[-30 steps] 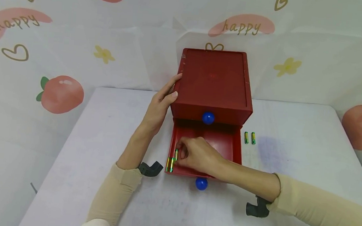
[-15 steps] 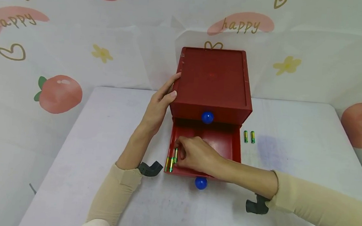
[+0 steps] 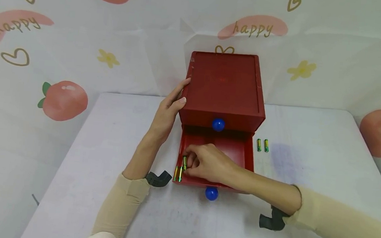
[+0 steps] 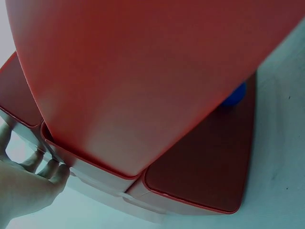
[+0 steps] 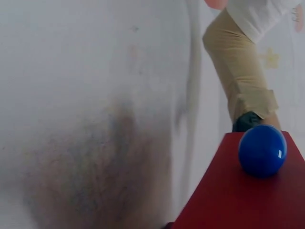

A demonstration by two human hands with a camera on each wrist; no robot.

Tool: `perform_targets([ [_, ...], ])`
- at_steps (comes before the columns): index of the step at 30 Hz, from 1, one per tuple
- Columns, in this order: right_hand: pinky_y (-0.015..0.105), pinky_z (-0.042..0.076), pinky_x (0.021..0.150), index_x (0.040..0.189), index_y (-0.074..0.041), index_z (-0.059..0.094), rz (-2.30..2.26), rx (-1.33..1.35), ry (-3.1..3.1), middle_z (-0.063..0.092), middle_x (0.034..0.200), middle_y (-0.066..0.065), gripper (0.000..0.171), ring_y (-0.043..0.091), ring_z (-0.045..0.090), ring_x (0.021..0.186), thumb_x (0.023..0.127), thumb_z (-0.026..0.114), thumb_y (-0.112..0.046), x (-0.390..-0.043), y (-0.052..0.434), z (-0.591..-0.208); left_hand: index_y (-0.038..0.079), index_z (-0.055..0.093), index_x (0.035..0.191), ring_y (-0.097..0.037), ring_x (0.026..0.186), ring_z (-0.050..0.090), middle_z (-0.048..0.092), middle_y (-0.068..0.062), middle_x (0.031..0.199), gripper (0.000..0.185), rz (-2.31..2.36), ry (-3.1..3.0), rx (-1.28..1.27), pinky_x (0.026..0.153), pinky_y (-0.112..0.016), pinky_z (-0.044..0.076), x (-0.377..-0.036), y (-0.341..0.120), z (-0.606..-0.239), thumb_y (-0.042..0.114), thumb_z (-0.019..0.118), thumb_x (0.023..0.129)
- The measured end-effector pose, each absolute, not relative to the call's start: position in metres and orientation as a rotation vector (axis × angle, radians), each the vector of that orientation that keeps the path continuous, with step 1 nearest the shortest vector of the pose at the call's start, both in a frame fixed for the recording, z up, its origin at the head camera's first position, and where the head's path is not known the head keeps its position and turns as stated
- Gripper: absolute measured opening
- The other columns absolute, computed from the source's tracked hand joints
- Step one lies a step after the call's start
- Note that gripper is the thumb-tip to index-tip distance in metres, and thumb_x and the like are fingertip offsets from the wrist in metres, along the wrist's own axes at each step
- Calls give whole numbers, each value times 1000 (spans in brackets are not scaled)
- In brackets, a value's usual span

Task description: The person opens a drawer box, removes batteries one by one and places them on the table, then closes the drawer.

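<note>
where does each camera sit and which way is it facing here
Head: above, looking forward and down at the red drawer box on the table; both forearms, left hand and right hand show.
Left wrist: low beside the box, facing its red side; left fingertips show.
Right wrist: low by the open drawer's front, facing its blue knob; only the left sleeve shows.
Shared: the knob and the box.

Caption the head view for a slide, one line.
Right hand pinches a battery in the open lower drawer while left hand steadies the red cabinet.
</note>
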State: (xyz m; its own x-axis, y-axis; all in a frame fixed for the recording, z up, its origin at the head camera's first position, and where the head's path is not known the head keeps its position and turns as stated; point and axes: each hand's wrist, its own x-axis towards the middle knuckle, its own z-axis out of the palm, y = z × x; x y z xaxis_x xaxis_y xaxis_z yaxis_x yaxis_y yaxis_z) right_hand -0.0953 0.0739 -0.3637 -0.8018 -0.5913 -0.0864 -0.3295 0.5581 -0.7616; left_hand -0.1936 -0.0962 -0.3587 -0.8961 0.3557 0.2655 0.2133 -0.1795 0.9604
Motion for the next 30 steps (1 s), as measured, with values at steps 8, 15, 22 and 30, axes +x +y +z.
perform_targets([
  [8,18,54,76,120,-4,67,-1196,-812,2359,65,84,-11,39,0,62,74,84,79,-13,-91,87,-359,21,43,152,-13,143,32,37,6,156,52,2237,1959,674,118,-37,22,-193,-96,-358,27,49,101],
  [15,20,55,77,119,-3,67,-1334,-841,2282,68,90,-6,37,2,65,81,85,78,-13,-90,99,-355,21,43,152,-13,143,32,37,6,156,52,2240,1958,679,118,-37,22,-193,-96,-359,27,48,101],
  [22,22,56,78,124,-4,65,-1359,-881,2280,70,97,-5,41,5,66,89,87,77,-14,-88,110,-348,21,42,152,-14,143,32,36,6,157,52,2232,1964,684,118,-40,22,-194,-96,-359,29,48,101],
  [30,27,57,77,124,-6,66,-1422,-883,2347,70,96,-5,43,7,66,88,84,80,-14,-85,126,-344,20,42,153,-13,143,32,36,6,157,52,2230,1968,684,118,-39,23,-194,-96,-359,27,46,101],
])
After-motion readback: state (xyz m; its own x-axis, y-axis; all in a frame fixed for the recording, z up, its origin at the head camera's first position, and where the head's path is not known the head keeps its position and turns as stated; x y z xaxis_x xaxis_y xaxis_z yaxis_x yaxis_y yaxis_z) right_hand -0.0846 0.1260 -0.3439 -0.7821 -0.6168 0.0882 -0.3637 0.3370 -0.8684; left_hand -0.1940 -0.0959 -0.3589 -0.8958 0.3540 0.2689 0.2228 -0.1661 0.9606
